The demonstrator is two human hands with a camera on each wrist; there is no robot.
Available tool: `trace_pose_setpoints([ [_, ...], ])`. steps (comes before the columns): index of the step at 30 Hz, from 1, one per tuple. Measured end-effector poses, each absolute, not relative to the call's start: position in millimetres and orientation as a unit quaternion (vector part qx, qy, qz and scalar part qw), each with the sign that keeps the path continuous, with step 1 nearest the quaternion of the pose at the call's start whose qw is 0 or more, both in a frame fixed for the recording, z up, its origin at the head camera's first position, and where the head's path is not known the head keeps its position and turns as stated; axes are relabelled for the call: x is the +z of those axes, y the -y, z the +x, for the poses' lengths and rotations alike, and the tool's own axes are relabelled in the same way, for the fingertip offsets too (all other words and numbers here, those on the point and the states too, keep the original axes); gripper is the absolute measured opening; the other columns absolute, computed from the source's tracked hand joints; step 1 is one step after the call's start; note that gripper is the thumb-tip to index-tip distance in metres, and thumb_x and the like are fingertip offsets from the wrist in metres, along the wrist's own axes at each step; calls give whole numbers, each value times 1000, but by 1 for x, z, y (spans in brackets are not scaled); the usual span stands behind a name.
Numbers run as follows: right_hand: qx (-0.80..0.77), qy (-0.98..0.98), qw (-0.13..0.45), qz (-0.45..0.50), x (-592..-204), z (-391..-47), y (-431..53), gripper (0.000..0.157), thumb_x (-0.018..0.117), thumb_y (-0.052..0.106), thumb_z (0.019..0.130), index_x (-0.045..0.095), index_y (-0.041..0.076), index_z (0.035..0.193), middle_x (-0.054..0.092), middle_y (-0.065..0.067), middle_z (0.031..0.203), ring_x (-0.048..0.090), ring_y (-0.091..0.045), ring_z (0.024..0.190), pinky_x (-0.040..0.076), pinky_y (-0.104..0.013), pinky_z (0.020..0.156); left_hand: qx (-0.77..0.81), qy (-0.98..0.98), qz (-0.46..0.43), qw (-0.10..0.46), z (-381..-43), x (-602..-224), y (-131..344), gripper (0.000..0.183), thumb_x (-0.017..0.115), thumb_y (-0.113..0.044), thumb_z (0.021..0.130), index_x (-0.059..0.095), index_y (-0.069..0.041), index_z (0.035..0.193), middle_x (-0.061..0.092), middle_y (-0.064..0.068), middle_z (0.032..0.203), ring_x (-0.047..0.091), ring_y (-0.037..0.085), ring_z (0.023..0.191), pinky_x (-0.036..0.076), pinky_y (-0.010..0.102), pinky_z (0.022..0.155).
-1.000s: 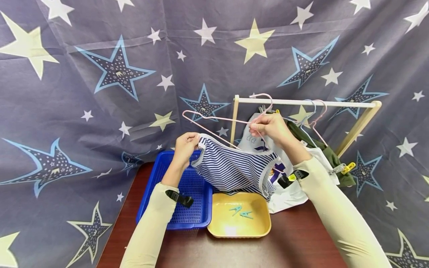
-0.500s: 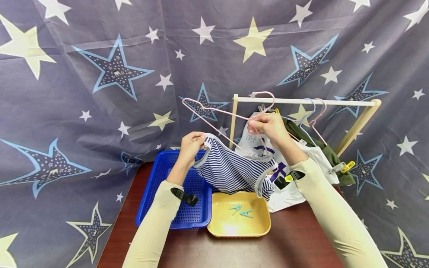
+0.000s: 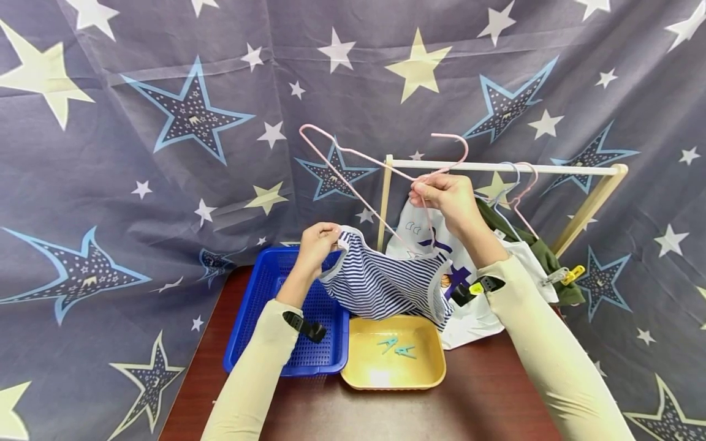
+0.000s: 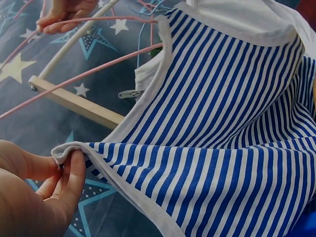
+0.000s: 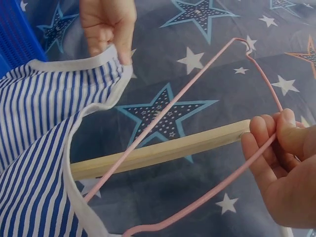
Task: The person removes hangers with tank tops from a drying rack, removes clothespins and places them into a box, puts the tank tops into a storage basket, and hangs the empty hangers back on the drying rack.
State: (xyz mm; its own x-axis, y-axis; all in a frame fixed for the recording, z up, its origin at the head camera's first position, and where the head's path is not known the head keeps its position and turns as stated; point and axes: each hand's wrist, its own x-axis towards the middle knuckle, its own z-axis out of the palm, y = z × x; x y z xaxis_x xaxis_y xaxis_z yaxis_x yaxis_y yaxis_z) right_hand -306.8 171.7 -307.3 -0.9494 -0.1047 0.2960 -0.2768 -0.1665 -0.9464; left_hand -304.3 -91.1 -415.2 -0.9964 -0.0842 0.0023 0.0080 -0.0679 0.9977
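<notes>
My left hand (image 3: 315, 248) pinches one shoulder strap of a blue-and-white striped tank top (image 3: 380, 282), which hangs above the basket and basin. In the left wrist view, thumb and fingers grip the strap's pale edging. A pink clothes hanger (image 5: 160, 118) is held by my right hand (image 3: 449, 199), its fingers around the wire just below the hook. One end of the hanger runs into the neckline, under the strap on the right, and is hidden by the cloth. Its other end sticks up free, well above my left hand.
A wooden rack with a white rail (image 3: 491, 166) stands behind, bearing a white printed shirt (image 3: 469, 331) and a dark green garment (image 3: 568, 297) on hangers. On the brown table (image 3: 309, 410) are a blue basket (image 3: 306, 361) and a yellow basin (image 3: 366, 358) with two light-blue clothespins (image 3: 405, 352).
The hanger has tilted, its free end and hook rising as my right hand lifts slightly. My left hand has shifted a little right with the strap.
</notes>
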Motion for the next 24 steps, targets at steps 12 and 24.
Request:
trace_pose_setpoints([
  [12,765,614,67,179,-292,-303,-159,27,59,-12,95,73,8,82,76,-2,76,74,-12,67,62,-27,68,-699,715,-4,7,-295,-428,65,18,60,1,98,65,12,110,70,10,90,60,4,69,54,16,63],
  [24,764,607,90,200,-275,-301,-145,23,61,-11,94,72,7,84,75,-1,76,74,-12,66,63,-27,68,-656,753,-37,-42,-290,-441,43,18,53,-4,104,58,10,113,68,25,105,59,10,70,58,22,62],
])
